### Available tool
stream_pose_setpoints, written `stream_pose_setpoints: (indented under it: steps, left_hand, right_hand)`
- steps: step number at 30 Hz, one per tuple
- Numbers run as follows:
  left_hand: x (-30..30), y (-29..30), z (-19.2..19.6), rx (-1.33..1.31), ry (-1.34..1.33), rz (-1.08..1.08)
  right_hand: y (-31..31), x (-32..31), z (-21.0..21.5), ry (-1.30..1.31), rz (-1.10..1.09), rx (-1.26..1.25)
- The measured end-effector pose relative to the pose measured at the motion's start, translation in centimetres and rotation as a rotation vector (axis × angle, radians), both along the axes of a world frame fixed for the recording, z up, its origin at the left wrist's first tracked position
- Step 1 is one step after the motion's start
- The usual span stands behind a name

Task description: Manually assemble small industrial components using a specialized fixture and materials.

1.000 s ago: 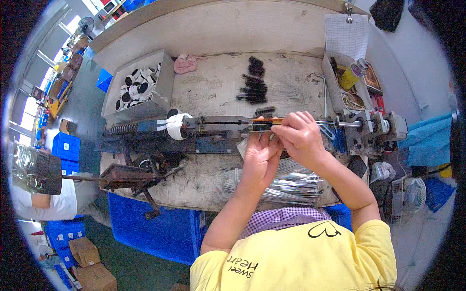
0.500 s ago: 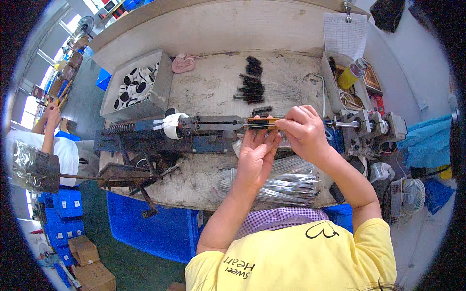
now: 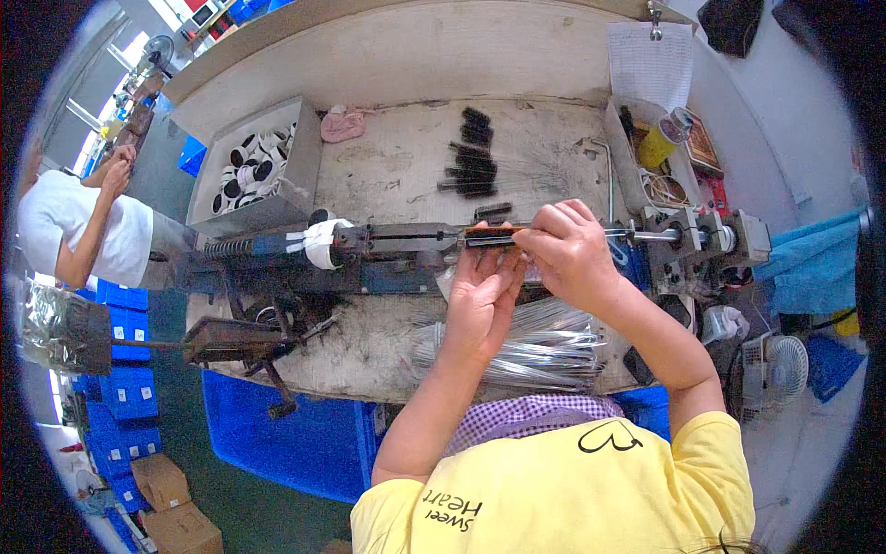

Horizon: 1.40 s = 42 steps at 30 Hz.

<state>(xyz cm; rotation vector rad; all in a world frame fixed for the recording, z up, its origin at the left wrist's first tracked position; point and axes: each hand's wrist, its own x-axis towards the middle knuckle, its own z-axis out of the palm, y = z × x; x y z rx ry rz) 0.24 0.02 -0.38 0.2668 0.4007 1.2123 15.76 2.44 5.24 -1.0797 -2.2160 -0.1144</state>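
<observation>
Long machine runs left to right across the workbench. Both hands sit on its middle: left hand on the near side, right hand over the top, short rod between them. Bundle of wire rods lies on the bench before the machine, under the forearms. Behind the machine: box of rolls at left, pile of brushes at centre, can at right. Small fan sits off the bench's right end. Another person stands far left, beyond the bench.
</observation>
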Motion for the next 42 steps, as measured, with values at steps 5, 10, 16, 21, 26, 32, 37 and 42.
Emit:
stream_pose_setpoints:
  steps: [5, 10, 16, 21, 26, 32, 37, 42]
  left_hand:
    - [-0.1, -0.1, 0.9, -0.020, 0.010, -0.009]
    - [-0.2, -0.1, 0.5, -0.012, 0.005, -0.016]
    - [-0.2, 0.0, 0.6, -0.020, 0.001, -0.016]
    - [-0.3, -0.1, 0.6, -0.002, -0.009, -0.014]
    - [-0.3, 0.0, 1.1, -0.009, -0.055, -0.027]
    - [0.1, -0.2, 0.7, 0.044, -0.113, -0.017]
    - [-0.3, -0.1, 0.7, 0.032, -0.077, -0.027]
    - [-0.3, -0.1, 0.9, 0.017, 0.028, -0.018]
  right_hand:
    - [-0.2, 0.4, 0.3, 0.030, 0.007, 0.015]
    - [-0.2, 0.4, 0.7, -0.018, 0.013, 0.025]
    - [0.0, -0.2, 0.5, -0.033, 0.020, 0.031]
    - [0.0, -0.5, 1.0, -0.045, 0.009, 0.015]
    - [-0.6, -0.1, 2.3, 0.010, 0.077, -0.003]
    - [-0.7, -1.0, 1.5, -0.050, 0.092, -0.036]
    - [-0.9, 0.0, 2.0, 0.155, -0.001, -0.229]
    - [0.1, 3.1, 1.4, 0.038, -0.041, -0.208]
